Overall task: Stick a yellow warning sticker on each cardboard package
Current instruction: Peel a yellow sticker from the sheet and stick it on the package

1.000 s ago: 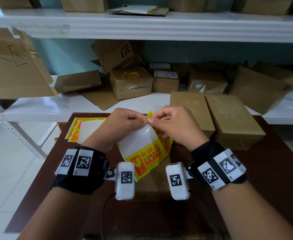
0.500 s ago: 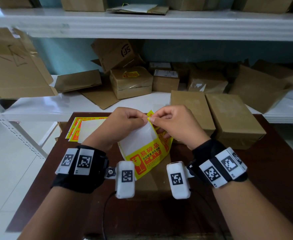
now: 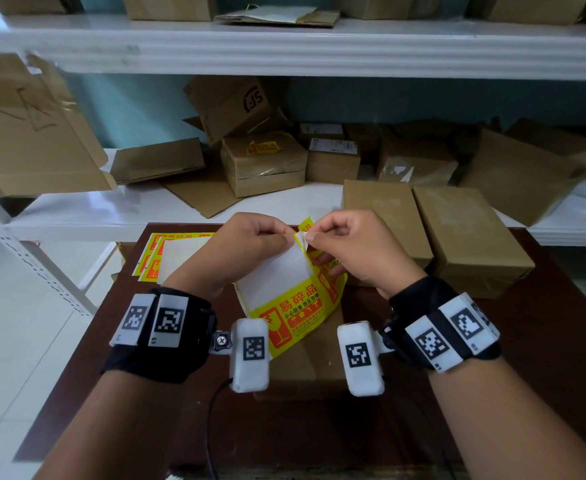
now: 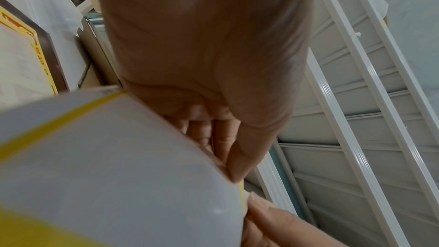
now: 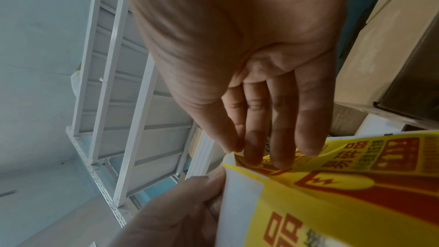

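In the head view, the left hand (image 3: 253,242) and right hand (image 3: 348,244) pinched the top corner of a yellow warning sticker sheet (image 3: 291,299) at frame centre, above a cardboard package (image 3: 305,370) on the dark worktop (image 3: 544,341). The left wrist view showed the thumb pressed on the sheet's white backing (image 4: 114,166). In the right wrist view, fingers (image 5: 259,138) seemingly peeled the yellow corner.

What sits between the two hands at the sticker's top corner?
Only the sticker sheet itself: the left hand and right hand pinch its peeling corner from either side, fingertips almost meeting. The head view shows it best.
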